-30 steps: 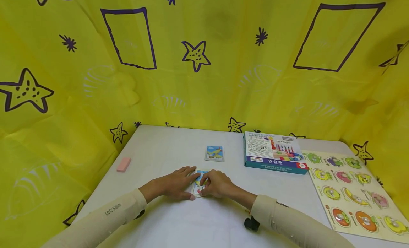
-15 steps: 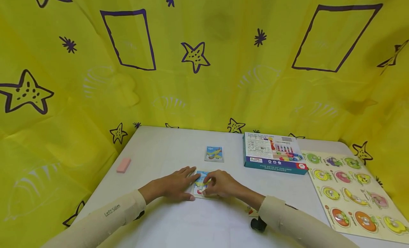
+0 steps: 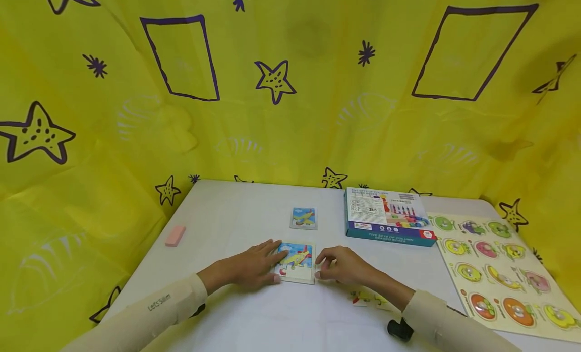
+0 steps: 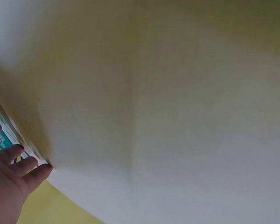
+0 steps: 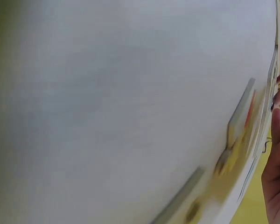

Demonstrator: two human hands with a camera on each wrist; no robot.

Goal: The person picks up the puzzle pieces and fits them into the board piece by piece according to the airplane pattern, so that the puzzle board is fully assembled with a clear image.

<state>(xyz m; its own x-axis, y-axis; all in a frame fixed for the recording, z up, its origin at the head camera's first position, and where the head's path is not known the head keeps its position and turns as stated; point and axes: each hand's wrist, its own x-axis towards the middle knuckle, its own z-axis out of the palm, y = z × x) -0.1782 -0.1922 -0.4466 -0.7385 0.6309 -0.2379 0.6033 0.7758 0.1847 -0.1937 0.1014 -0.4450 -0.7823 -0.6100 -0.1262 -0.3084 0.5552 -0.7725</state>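
Observation:
A small jigsaw puzzle tray [image 3: 299, 280] with a yellow airplane picture lies in front of me. White backing shows along its lower part, where pieces are absent. My left hand [image 3: 256, 265] rests over its left edge, fingers fairly straight and touching the picture. Just off the tray's right edge is my right hand [image 3: 342, 265], its fingers loosely bent with nothing visible between them. Loose puzzle pieces [image 3: 360, 298] lie below my right forearm; in the right wrist view these pieces [image 5: 231, 151] look blurred. The left wrist view catches my left hand [image 4: 14, 182] at its lower left.
Behind the tray lies a small airplane picture card [image 3: 304, 218]. A boxed beads set [image 3: 390, 216] stands at the back right, beside a fruit knob-puzzle board [image 3: 504, 276]. A pink block [image 3: 175, 235] sits at the left. Yellow curtain [image 3: 272, 140] surrounds the white table [image 3: 227, 211].
My right hand has let go of the puzzle and moved right, off the tray, uncovering the airplane picture and the loose pieces near my forearm. The left hand has stayed in place.

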